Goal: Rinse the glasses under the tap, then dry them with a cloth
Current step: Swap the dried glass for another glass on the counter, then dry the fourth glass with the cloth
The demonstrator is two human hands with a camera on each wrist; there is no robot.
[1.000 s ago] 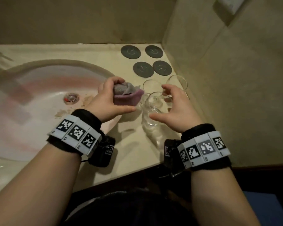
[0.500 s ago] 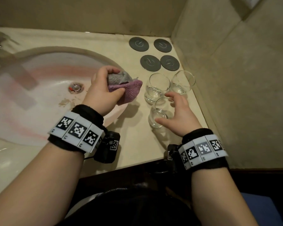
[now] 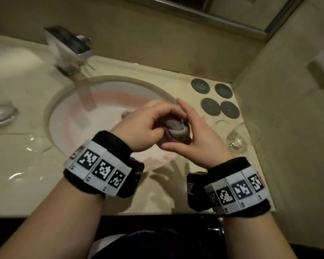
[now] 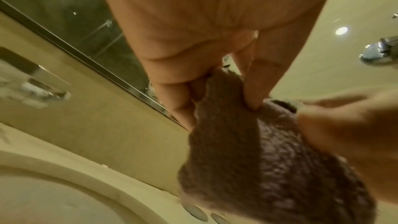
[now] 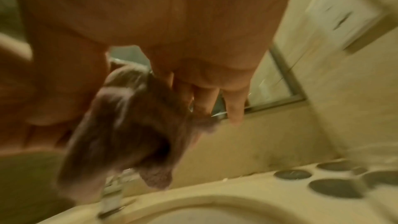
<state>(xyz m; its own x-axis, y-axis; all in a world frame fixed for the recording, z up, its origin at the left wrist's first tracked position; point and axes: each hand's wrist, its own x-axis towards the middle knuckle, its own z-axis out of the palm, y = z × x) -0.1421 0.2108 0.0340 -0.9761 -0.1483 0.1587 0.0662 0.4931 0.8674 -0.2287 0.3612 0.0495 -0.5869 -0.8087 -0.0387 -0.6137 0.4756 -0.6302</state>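
Observation:
My left hand [image 3: 162,121] grips a bunched grey and pink cloth [image 3: 176,128] over the right side of the sink. My right hand [image 3: 190,128] holds the same cloth from the right, thumb below and fingers above. In the left wrist view the cloth [image 4: 258,159] hangs from my left fingers [image 4: 256,91]. The right wrist view shows the cloth [image 5: 120,134] blurred between thumb and fingers [image 5: 234,108]. Clear glasses [image 3: 236,139] stand on the counter to the right of my hands, blurred, with neither hand on them.
The chrome tap [image 3: 69,47] stands behind the white sink [image 3: 67,90]. Several dark round coasters [image 3: 210,106] lie at the back right. A glass dish [image 3: 0,114] sits at far left. A tiled wall [image 3: 288,128] closes the right side.
My right hand has let go of the near glass on the counter and come left onto the cloth. Both hands now meet over the basin's right edge. The view has tilted up.

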